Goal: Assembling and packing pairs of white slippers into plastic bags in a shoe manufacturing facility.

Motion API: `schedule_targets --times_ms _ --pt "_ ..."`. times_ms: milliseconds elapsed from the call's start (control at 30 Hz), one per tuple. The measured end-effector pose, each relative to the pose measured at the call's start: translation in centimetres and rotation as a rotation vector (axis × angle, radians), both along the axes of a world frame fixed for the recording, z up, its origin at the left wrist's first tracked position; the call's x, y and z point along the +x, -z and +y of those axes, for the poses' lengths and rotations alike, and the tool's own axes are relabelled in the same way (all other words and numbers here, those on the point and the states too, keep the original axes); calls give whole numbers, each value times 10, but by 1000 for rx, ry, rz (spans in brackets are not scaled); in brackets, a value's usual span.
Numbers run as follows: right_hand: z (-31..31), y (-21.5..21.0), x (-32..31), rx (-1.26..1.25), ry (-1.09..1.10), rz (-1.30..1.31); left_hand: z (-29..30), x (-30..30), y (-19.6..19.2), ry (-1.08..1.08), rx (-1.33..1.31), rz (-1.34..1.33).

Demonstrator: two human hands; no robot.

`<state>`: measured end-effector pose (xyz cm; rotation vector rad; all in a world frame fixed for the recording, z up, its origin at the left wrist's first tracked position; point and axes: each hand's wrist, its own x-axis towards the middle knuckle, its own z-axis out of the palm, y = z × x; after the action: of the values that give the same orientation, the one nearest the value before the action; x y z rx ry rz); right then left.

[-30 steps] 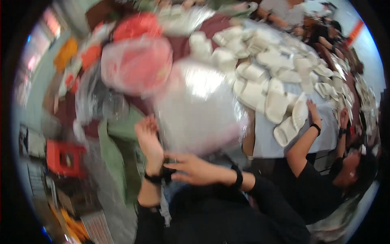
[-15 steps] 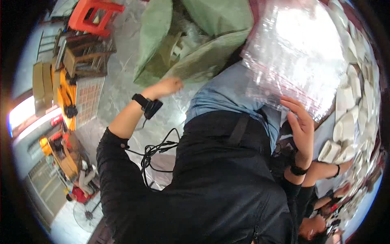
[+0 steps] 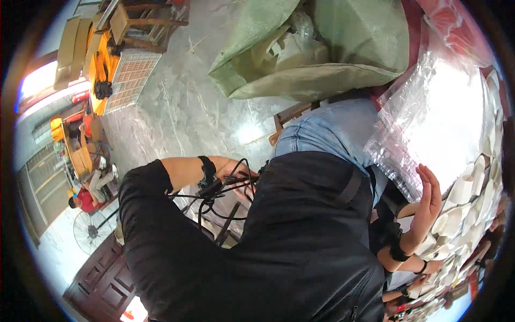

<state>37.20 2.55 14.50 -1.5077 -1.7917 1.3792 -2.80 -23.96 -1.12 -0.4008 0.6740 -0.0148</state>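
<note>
My left hand [image 3: 235, 170] is down beside my left hip, at a loose bundle of black cable [image 3: 206, 201]. Loops of the cable cross in front of its fingers, so whether it grips anything is hidden. A black strap with a small device circles that wrist. My right hand [image 3: 426, 201] is raised with its fingers stretched out and nothing in it. Just beyond it, clear plastic zip bags [image 3: 445, 112] lie in a shiny stack over the table's near edge; I cannot tell whether the fingertips touch them.
An open green woven sack [image 3: 322, 83] holding pale pieces stands ahead of my knees. Rows of off-white curved pieces [image 3: 461, 190] cover the table at right, where other people's arms reach in. A standing fan [image 3: 92, 231] and a wire rack [image 3: 131, 80] are at left.
My left hand has drawn back from beside the green sack to the cable at my hip. My right hand stays open near the bags. The whole view has shifted.
</note>
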Motion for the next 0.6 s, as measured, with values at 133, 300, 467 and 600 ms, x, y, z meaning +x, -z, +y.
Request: schedule_targets --times_ms 133,300,467,600 --pt "5 6 -9 0 -42 -17 -2 -5 -2 226 201 166" --pt "-1 0 -3 -4 33 -23 -22 -26 28 237 1202 95" --pt "-9 4 1 28 84 -49 -14 -7 21 351 997 144" --pt "-10 5 3 121 73 -12 -39 -27 0 519 793 108"
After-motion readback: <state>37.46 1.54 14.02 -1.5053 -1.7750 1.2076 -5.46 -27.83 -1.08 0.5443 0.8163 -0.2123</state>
